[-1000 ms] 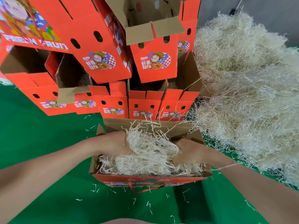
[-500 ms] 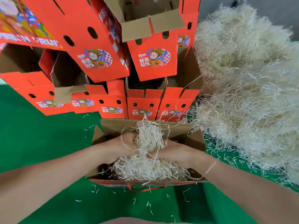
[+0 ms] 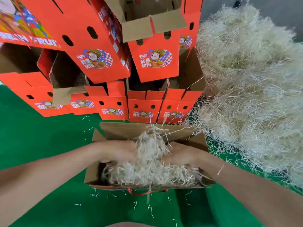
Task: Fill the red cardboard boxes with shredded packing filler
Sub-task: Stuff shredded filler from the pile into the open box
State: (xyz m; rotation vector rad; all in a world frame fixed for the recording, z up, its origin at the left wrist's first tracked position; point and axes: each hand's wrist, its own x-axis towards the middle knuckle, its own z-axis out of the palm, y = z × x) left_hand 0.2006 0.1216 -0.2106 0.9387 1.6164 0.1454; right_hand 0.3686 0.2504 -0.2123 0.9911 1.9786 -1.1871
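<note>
— Well, where's the filler (image 3: 150, 145)?
— Your left hand (image 3: 118, 151) and right hand (image 3: 182, 154) clutch it above the open box (image 3: 131, 129), lower centre.
— Edges?
— Just behind its far flap stand the stacked boxes (image 3: 144, 110); green floor (image 3: 41, 136) spreads left.

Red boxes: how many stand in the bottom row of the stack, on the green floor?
5, side by side: the far-left box, second box, third box, fourth box, and fifth box beside the filler pile. Others may be hidden behind.
</note>
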